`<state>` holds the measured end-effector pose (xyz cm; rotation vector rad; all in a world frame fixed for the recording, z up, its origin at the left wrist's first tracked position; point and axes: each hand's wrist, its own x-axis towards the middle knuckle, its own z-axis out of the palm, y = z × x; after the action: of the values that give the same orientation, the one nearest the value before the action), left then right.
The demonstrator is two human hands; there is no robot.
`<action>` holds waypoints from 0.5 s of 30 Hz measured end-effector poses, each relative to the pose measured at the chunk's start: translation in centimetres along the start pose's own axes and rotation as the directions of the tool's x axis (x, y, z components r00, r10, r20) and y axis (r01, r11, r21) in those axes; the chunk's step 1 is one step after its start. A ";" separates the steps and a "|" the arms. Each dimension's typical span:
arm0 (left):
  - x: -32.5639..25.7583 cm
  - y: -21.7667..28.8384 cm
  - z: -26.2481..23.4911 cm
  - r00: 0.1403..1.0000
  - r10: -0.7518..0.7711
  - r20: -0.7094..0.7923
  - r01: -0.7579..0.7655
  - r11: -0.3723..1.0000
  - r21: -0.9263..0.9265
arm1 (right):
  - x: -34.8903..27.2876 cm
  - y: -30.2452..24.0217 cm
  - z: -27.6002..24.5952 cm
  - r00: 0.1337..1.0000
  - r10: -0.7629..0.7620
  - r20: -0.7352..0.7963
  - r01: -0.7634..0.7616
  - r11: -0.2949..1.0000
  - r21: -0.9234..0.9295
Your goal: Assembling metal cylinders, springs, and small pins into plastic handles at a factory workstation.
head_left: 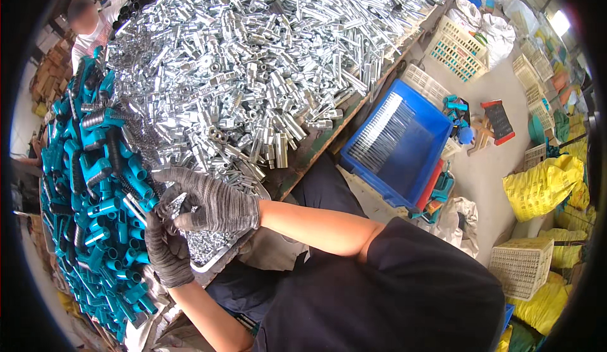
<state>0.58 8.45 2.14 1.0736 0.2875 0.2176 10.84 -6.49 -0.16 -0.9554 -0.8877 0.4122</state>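
My left hand (167, 254), in a dark grey knitted glove, is closed at the edge of a pile of teal plastic tool handles (101, 206). A short silver metal tube (134, 209) sticks out from its fingertips towards the pile. My right hand (218, 203), in a striped grey glove, is bent close against the left one. Its fingers curl inward and the fingertips are partly hidden, so what they grip cannot be made out. Under both hands is a tray (205, 265) of small silver parts.
A large heap of shiny metal fittings (253, 67) covers the table beyond my hands. To the right stand a blue bin (414, 143) with rows of metal rods, cream crates (458, 48) and yellow sacks (544, 187). Another person (91, 29) is at the far left.
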 end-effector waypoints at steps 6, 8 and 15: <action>0.1 -0.3 3.4 0.932 0.297 -0.208 -0.203 0.902 0.380 | -0.8 0.7 -0.4 0.991 0.052 -0.121 -0.088 0.946 -0.311; 0.1 0.0 2.5 0.955 0.194 -0.224 -0.136 0.958 0.252 | -0.7 -1.0 -0.9 0.984 0.120 -0.132 -0.168 0.874 -0.457; 4.4 3.0 1.3 0.786 0.563 -0.255 -0.272 0.686 0.675 | -3.1 -0.4 -3.1 0.960 0.058 -0.275 -0.148 0.937 -0.317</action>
<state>5.06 10.12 4.80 1.7413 0.5402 0.8630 11.52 -10.39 -2.12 -1.3427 -0.6768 0.2183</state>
